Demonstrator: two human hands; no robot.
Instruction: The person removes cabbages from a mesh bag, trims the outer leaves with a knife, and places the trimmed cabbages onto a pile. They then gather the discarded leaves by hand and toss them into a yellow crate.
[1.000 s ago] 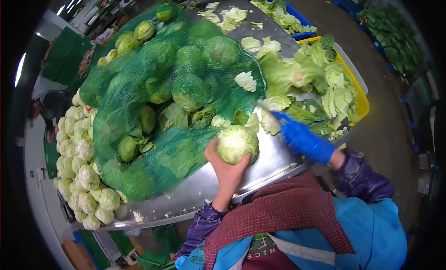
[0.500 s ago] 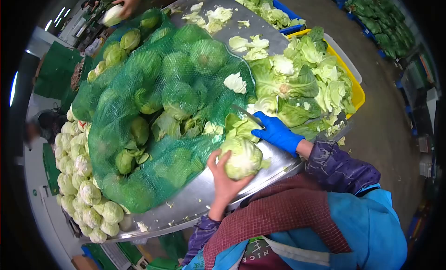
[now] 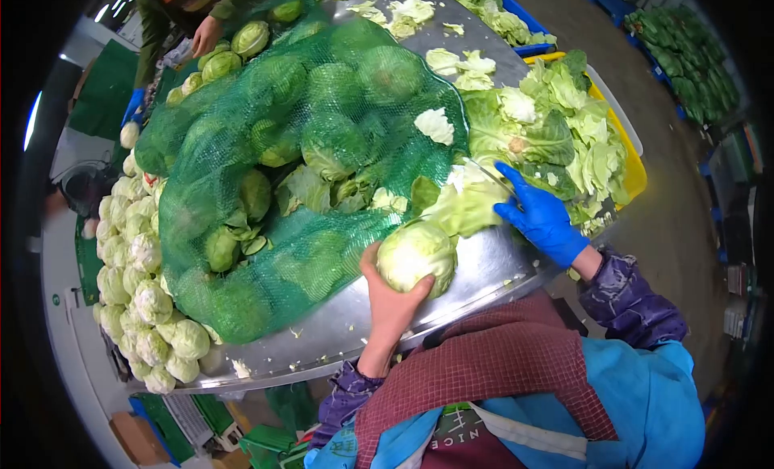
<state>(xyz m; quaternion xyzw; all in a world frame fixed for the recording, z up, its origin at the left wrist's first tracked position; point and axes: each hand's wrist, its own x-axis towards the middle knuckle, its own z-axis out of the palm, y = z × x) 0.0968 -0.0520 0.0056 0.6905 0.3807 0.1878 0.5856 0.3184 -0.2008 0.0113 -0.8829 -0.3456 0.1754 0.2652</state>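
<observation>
My bare left hand (image 3: 393,300) is wrapped round a trimmed pale green cabbage (image 3: 417,258) close over the steel table's front edge. My right hand (image 3: 544,219), in a blue glove, grips a knife (image 3: 488,175) whose thin blade points up and left; its handle is hidden in the fingers. A loose outer cabbage leaf (image 3: 468,203) stretches between the cabbage and the gloved fingers, with the thumb right at its edge. Just left of the cabbage lies a green mesh sack (image 3: 322,227), full of cabbages and with its mouth toward me.
Peeled cabbages (image 3: 149,300) are piled at the left. Cut leaves (image 3: 556,130) heap over a yellow crate (image 3: 633,166) at the right. Behind it stands a blue crate (image 3: 536,48) of leaves. Another person's hand (image 3: 207,35) is at the far end of the steel table (image 3: 322,340).
My right hand has moved right, away from the cabbage, and the leaf now stretches out toward it. The other person's hand no longer has a cabbage in it.
</observation>
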